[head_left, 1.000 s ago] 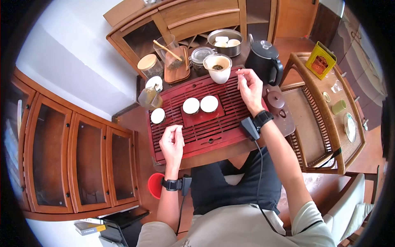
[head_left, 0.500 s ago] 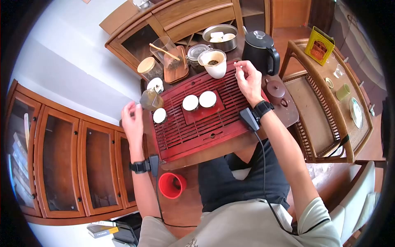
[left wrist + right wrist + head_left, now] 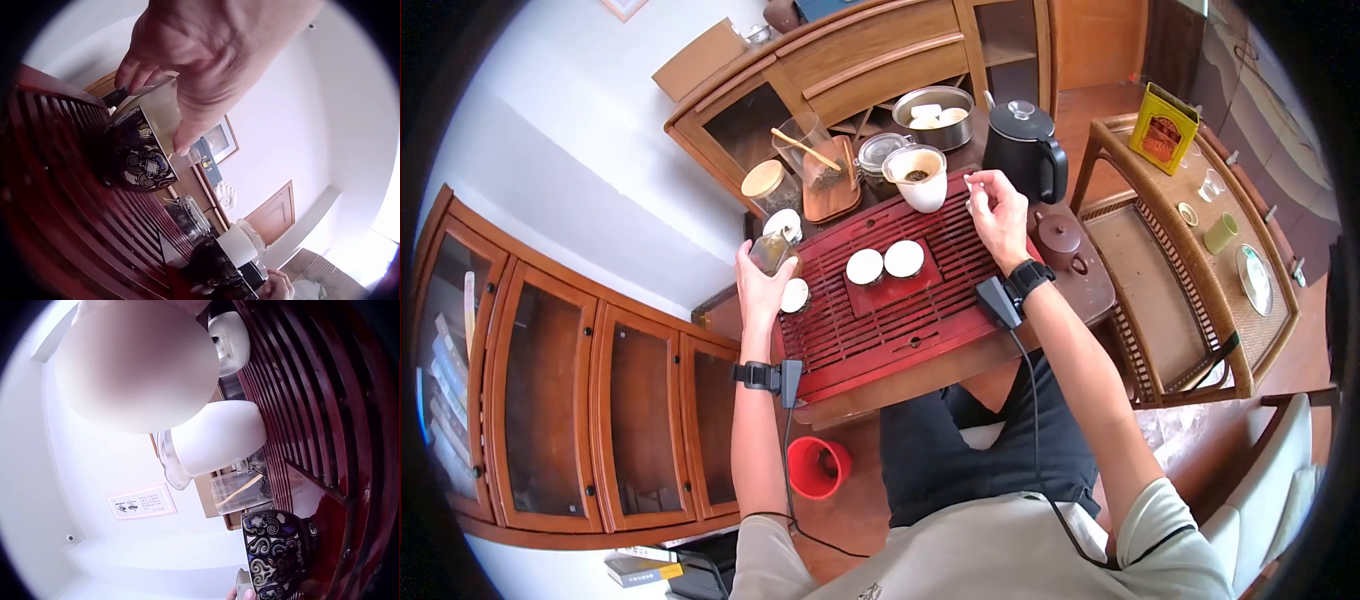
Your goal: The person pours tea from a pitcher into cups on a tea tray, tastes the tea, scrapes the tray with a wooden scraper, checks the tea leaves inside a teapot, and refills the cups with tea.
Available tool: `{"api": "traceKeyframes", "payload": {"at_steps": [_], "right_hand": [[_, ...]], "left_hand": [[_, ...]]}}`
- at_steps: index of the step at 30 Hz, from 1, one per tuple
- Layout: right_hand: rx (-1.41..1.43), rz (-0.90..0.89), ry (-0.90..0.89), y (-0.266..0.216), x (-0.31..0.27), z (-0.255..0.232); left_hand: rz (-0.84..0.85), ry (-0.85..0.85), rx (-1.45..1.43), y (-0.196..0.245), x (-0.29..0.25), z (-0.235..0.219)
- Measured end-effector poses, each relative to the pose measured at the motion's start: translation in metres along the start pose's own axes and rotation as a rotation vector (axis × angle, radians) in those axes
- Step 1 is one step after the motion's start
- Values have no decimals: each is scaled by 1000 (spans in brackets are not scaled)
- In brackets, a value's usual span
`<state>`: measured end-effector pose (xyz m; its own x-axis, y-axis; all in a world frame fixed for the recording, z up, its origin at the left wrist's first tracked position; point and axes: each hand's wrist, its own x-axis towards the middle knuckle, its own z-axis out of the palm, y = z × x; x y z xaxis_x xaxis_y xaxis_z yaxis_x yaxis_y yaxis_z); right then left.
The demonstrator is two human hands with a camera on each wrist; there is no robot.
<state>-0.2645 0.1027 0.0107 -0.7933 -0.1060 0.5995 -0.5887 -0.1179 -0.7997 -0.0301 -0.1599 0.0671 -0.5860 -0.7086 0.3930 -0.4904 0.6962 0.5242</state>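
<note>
At the tray's left end, my left hand [image 3: 762, 290] grips a clear glass pitcher [image 3: 772, 252] holding some yellowish liquid. In the left wrist view its thumb and fingers span the pitcher [image 3: 159, 106], just behind a dark patterned cup [image 3: 147, 159]. That cup, white inside [image 3: 795, 295], stands on the red slatted tray [image 3: 870, 345]. Two more cups [image 3: 864, 267] stand side by side at the tray's middle. Over the tray's right side, my right hand [image 3: 1000, 222] has curled fingers pinching a small white thing, only partly visible. Left of it stands a white vessel [image 3: 927, 195] with a filter on top.
A black kettle [image 3: 1018, 150] and a brown teapot [image 3: 1060, 235] stand to the right. Behind the tray are jars [image 3: 770, 185], a wooden dish [image 3: 832, 200] and a metal pot [image 3: 935, 130]. A red bin [image 3: 818, 468] is on the floor; a rattan cart [image 3: 1160, 280] stands right.
My left hand has moved from the tray's front left, out to the left, then up to the glass pitcher and taken hold of it. My right hand has stayed nearly in place.
</note>
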Motion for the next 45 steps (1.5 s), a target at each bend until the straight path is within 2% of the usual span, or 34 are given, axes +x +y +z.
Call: {"api": "traceKeyframes", "payload": {"at_steps": [3,4,5,7,8,9,11,12,13,15,18,21,22,23,25,27,29,32,35,39,45], "right_hand": [[-20,59,-40,-5,-1,-4],[12,77,-18,-5,-2,-3],[5,70,-14,-4,-1,-3],[-9,17,15,-3,-1,-2],[3,55,-23,-3,1,-2],[-7,15,-12,-3,0,-1],[-37,7,-9,-9,0,-3],[-50,-18,19,-7,0,-3],[-39,-6,20,-10,-1,-3],[-20,-6,20,-8,0,-3],[-46,40,-27,-12,0,-3],[-37,21,14,-14,-1,-4],[-25,52,15,-12,-1,-4],[-48,-9,31,-10,0,-3],[-29,4,6,-11,1,-2],[-46,56,-52,-15,1,-4],[-63,65,-48,-20,-1,-4],[-28,55,4,-13,-1,-5],[-23,79,-16,-12,-1,-5],[-36,53,1,-12,-1,-5],[-56,64,-30,-13,-1,-5]], "left_hand": [[3,7,-60,0,-1,-7],[-17,65,-164,1,3,-10],[-34,121,-275,4,7,-12],[1,152,-270,-1,18,-27],[63,146,-294,5,20,-40],[118,137,-310,7,20,-56],[123,41,-421,16,19,-86],[101,23,-380,31,10,-103],[135,0,-431,22,10,-111],[73,-52,-515,41,-10,-126],[49,-149,-426,37,-33,-133],[58,-263,-338,26,-45,-129],[65,-279,-264,22,-46,-126],[70,-279,-272,20,-46,-123],[113,-356,-10,20,-47,-123],[76,-355,23,26,-47,-123],[99,-445,111,30,-44,-123],[113,-492,163,34,-38,-116],[169,-515,137,34,-36,-108],[135,-527,164,41,-33,-103],[192,-501,216,38,-28,-103]]}}
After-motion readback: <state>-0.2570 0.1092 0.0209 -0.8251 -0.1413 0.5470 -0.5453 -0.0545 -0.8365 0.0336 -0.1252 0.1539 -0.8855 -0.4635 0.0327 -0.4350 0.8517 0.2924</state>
